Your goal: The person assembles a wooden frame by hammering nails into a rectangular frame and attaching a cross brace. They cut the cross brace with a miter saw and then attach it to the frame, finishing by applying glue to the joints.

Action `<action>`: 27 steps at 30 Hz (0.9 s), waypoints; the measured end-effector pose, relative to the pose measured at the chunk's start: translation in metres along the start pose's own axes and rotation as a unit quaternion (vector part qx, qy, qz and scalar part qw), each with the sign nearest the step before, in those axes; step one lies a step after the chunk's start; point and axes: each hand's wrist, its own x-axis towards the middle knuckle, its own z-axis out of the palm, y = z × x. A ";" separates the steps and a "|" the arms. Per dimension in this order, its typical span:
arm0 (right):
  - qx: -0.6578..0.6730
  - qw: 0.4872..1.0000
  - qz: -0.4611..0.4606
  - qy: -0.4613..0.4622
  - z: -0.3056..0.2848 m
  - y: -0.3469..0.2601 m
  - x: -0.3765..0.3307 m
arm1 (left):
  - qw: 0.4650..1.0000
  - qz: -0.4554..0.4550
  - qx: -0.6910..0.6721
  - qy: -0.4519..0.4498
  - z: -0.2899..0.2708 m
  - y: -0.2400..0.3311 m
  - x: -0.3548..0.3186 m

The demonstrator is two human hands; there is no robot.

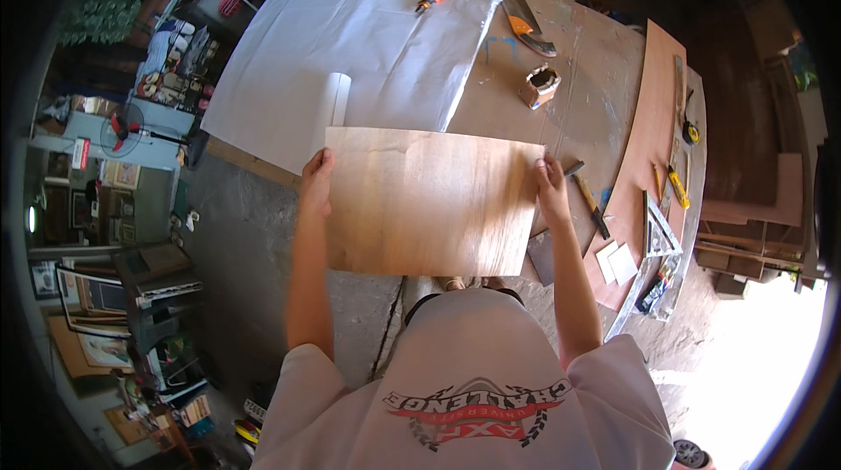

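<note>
Plywood panel (429, 200) pinched at side edges only by left hand (317, 179) and right hand (550, 183), both closed on it; thin grip could slip, dropping near edge onto the floor (241, 251).

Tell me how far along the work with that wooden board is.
Done: a white sheet lies spread over the workbench, with tools set out along its right side. In hand: the left hand and right hand grip the side edges of the board, held off the bench's near edge. Left: the board is not yet set down.
</note>
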 end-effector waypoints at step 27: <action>0.068 0.956 0.280 -0.061 0.056 0.048 -0.111 | 0.956 -0.115 -0.193 0.189 -0.020 -0.145 -0.105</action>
